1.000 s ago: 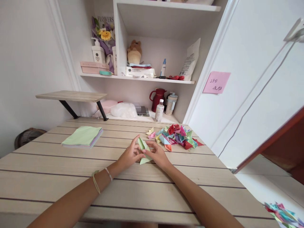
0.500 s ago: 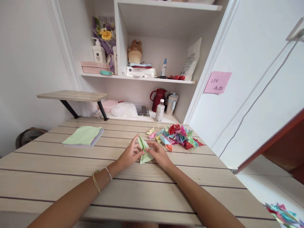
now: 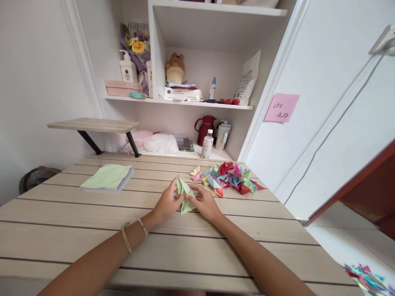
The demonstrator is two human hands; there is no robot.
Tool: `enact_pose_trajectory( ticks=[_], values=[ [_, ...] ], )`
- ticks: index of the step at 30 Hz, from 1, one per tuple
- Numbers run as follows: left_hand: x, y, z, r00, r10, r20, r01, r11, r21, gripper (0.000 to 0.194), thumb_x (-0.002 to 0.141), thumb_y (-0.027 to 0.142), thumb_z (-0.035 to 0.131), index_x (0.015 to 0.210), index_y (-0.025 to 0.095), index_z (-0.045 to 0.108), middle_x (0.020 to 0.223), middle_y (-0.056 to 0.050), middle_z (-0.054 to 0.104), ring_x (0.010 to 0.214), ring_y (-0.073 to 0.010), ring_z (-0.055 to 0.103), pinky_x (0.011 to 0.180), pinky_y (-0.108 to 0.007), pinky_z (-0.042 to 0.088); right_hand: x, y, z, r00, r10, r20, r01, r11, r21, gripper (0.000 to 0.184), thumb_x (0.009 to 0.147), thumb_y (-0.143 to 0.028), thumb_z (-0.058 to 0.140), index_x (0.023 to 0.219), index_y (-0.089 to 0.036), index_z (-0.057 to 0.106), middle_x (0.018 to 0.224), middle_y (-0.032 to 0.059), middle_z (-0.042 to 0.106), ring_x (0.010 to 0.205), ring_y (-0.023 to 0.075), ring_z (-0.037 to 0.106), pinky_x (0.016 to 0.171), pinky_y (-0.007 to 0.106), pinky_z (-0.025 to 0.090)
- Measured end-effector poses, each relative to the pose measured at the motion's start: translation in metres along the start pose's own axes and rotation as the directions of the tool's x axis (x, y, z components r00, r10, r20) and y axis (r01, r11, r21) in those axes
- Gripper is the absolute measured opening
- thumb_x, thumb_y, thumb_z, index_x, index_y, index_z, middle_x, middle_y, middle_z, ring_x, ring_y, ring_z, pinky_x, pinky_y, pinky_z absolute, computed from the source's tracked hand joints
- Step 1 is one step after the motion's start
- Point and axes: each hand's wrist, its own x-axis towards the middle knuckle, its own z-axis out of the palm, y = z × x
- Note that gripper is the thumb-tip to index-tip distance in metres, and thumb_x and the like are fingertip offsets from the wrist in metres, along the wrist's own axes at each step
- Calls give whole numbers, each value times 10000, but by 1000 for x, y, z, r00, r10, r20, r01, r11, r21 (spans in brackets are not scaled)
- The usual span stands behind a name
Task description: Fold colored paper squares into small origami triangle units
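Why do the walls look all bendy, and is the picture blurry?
Head view: the wide lens bows the white door and wall edges; soft, even light, faint shadows; the hands and green paper look sharp; the pink note's writing is hard to read.

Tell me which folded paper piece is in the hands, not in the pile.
The light green folded piece, pinched between the left hand and right hand; every other one lies untouched in the multicoloured pile beyond the right hand.

On the counter point(image 3: 77, 230), the folded paper piece point(image 3: 184, 196) sits between the left grip point(image 3: 166, 203) and right grip point(image 3: 205, 203). A paper stack point(image 3: 107, 178) lies well left of them; the heap of folded pieces point(image 3: 230, 177) lies just behind the right grip.
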Motion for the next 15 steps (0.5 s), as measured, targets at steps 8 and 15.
enact_pose_trajectory(
  ticks=[8,15],
  values=[
    [1,10,4,982,183,-49,-167,958,232,240,752,163,478,951,199,607,950,-75,601,919,-214,534,834,-339,412,1,-3,5,1000,7,-14,-7,998,64,397,688,-385,609,1053,-230,588,1060,43,613,768,190,595,704,324,480],
    [3,4,3,991,97,-91,-90,993,82,322,743,146,471,1034,198,599,1051,-70,606,998,-223,525,902,-365,386,5,11,4,999,14,-50,-8,995,104,344,700,-298,585,1035,-228,615,1093,52,602,922,225,577,789,364,463]
  ],
)
